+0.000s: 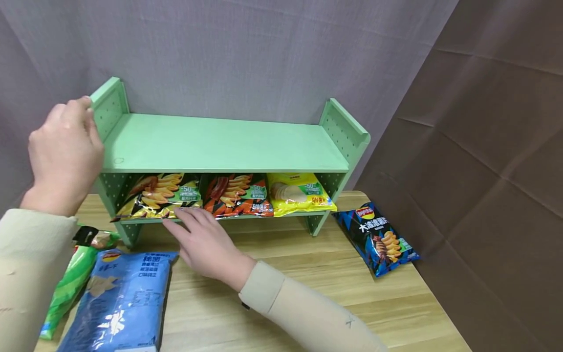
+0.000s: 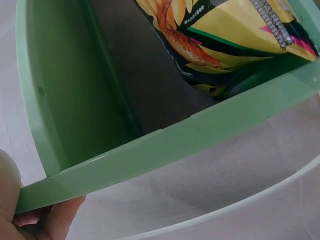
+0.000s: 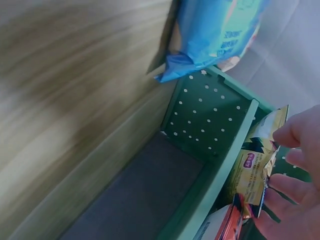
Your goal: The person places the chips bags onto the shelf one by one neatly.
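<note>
My left hand grips the top of the left side panel of a light green two-tier shelf. In the left wrist view, thumb and fingers wrap the panel's green edge. My right hand is at the lower tier, its fingertips at the front edge of a black and gold chip bag. Seen from the right wrist, the fingers are spread loosely against that bag's crimped end. Beside it on the same tier lie a red-orange chip bag and a yellow chip bag.
A blue chip bag lies on the wooden table at front left, next to a green package. A black and blue chip bag lies right of the shelf. Grey cloth hangs behind; a brown cloth borders the right.
</note>
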`<state>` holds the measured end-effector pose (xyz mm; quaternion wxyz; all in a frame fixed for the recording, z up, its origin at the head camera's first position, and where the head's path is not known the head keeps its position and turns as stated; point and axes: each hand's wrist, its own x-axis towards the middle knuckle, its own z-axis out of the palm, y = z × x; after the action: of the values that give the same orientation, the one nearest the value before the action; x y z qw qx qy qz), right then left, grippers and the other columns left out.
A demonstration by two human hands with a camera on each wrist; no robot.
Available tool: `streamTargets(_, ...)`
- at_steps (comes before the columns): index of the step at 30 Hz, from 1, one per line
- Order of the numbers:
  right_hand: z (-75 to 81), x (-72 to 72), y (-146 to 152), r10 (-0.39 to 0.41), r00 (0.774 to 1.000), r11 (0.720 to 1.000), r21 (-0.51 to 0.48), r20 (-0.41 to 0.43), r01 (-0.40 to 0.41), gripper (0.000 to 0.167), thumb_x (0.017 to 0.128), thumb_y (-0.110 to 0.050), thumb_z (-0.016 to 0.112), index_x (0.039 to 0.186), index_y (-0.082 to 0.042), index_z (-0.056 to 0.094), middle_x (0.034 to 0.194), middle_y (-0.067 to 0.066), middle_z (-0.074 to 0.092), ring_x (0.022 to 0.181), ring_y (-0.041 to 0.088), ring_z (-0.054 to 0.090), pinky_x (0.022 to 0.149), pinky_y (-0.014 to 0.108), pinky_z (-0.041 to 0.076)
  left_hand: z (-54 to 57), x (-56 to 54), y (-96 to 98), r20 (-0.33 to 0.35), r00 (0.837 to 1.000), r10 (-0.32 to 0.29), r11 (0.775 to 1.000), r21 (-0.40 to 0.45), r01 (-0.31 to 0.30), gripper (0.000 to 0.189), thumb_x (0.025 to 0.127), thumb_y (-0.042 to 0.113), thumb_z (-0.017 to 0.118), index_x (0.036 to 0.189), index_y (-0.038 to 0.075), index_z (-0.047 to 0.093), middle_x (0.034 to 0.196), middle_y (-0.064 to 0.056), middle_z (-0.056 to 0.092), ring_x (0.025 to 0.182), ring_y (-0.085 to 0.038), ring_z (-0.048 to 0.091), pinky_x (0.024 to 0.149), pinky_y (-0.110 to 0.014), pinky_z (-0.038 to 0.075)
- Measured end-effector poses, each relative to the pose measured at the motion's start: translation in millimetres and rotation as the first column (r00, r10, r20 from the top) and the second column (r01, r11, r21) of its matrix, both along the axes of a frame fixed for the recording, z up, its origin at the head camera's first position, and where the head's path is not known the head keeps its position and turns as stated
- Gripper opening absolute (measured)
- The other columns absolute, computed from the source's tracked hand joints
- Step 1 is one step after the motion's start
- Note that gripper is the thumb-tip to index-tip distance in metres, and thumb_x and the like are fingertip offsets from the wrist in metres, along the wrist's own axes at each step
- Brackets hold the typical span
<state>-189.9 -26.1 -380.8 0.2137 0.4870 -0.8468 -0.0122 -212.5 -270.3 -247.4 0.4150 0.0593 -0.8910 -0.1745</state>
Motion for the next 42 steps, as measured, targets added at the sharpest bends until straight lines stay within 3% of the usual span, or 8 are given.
streamTargets(6,-7.4,8.9,25.4,0.092,0.996,0.994,-0.061,0.006,-0.091,0.051,0.094,-0.021,0.051,0.144,-0.015,0.045,0.146,0.008,0.044,0.135,0.024,0.038,0.115,0.038,0.021,0.9,1.9,1.6,-0.022,1.000,0.001,1.000,0.005,-0.001,0.042,0.104,0.022,0.032,0.129,-0.003,0.055,0.110,-0.034,0.059,0.090,-0.055,0.051,0.061,-0.068,0.033)
streamTargets(11,-15.3,15.2,50.6,0.119,0.992,0.989,-0.099,0.053,-0.113,0.050,0.095,-0.022,0.052,0.144,-0.015,0.046,0.146,0.007,0.044,0.134,0.023,0.039,0.115,0.035,0.019,2.6,5.2,4.9,-0.026,1.000,0.005,1.000,0.008,-0.005,0.041,0.104,0.020,0.032,0.129,-0.004,0.055,0.110,-0.034,0.058,0.092,-0.056,0.051,0.062,-0.069,0.033)
streamTargets(19,-32.8,11.7,103.3,0.027,0.986,0.994,-0.108,0.166,-0.009,0.056,0.096,-0.031,0.056,0.147,-0.017,0.039,0.147,0.005,0.043,0.135,0.021,0.037,0.114,0.037,0.022,2.8,3.3,3.8,-0.014,1.000,0.003,1.000,0.005,-0.003,0.042,0.104,0.021,0.032,0.128,-0.004,0.055,0.116,-0.032,0.059,0.092,-0.055,0.052,0.063,-0.068,0.035)
streamTargets(26,-48.8,6.0,160.4,-0.002,0.978,0.980,-0.193,0.210,0.043,0.057,0.091,-0.027,0.064,0.143,-0.013,0.046,0.141,0.006,0.049,0.128,0.022,0.045,0.109,0.041,0.032,2.3,3.1,3.7,0.000,1.000,0.007,1.000,-0.003,-0.007,0.043,0.104,0.022,0.031,0.130,-0.004,0.054,0.113,-0.033,0.058,0.092,-0.054,0.052,0.063,-0.067,0.036)
streamTargets(31,-55.3,4.9,206.9,-0.069,0.966,0.973,-0.198,0.249,0.120,0.057,0.089,-0.026,0.067,0.141,-0.012,0.049,0.138,0.006,0.052,0.126,0.020,0.047,0.105,0.041,0.038,2.9,4.3,4.3,-0.037,0.999,0.007,1.000,-0.002,-0.007,0.042,0.104,0.021,0.032,0.127,-0.005,0.056,0.110,-0.034,0.059,0.090,-0.055,0.051,0.061,-0.068,0.034)
streamTargets(37,-59.4,-1.5,259.4,-0.125,0.968,0.958,-0.225,0.217,0.175,0.053,0.086,-0.022,0.070,0.134,-0.007,0.054,0.130,0.010,0.057,0.119,0.025,0.053,0.098,0.047,0.043,2.3,4.5,4.4,-0.042,0.999,0.007,1.000,-0.002,-0.007,0.041,0.104,0.020,0.033,0.127,-0.004,0.056,0.111,-0.033,0.060,0.090,-0.055,0.052,0.061,-0.068,0.034)
streamTargets(42,-58.1,-12.8,298.4,-0.232,0.961,0.933,-0.244,0.151,0.264,0.044,0.084,-0.017,0.069,0.127,-0.010,0.060,0.121,0.008,0.062,0.111,0.026,0.056,0.094,0.047,0.045,1.3,3.1,3.6,-0.053,0.999,0.002,1.000,0.000,-0.002,0.041,0.104,0.020,0.033,0.127,-0.004,0.057,0.112,-0.032,0.060,0.090,-0.055,0.052,0.061,-0.068,0.033)
